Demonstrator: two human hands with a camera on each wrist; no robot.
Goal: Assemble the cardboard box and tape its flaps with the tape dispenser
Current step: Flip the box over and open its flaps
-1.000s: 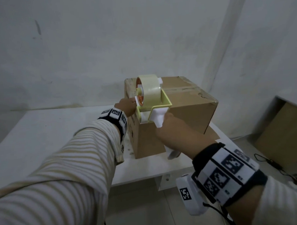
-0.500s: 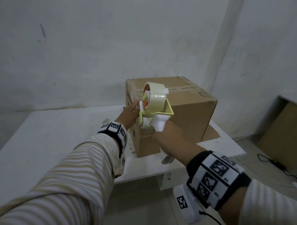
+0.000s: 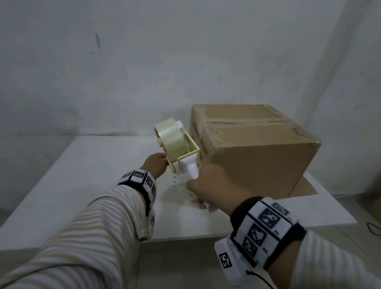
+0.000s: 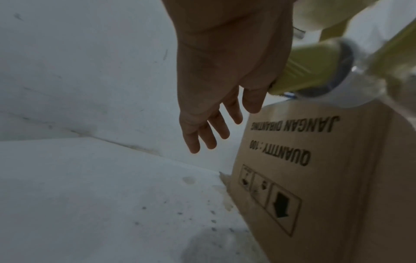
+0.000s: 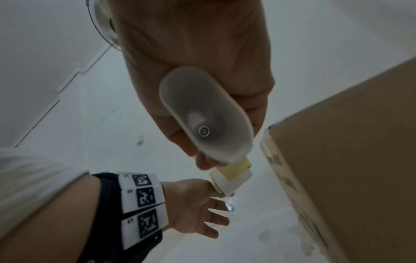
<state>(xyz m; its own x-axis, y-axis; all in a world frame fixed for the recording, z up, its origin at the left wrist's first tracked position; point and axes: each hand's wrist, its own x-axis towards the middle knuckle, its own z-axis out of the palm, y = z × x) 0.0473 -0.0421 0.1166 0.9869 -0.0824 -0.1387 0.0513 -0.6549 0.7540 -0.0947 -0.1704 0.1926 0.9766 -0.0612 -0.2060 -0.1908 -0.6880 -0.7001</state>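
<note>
Dispenser off the box, beside its near corner

My right hand (image 3: 205, 183) grips the tape dispenser (image 3: 176, 145) handle; my left hand (image 4: 216, 74), fingers spread, steadies its front (likely managing tape), cardboard box (image 3: 257, 145) just right.

Tape dispenser (image 3: 176, 148) in right hand (image 3: 205, 183) now off the box (image 3: 257, 148), lower, left of it.

Right hand (image 3: 205, 183) fingers hidden behind white handle of tape dispenser (image 3: 179, 149). Cardboard box (image 3: 255, 146) lower right cut off in left wrist view.
</note>
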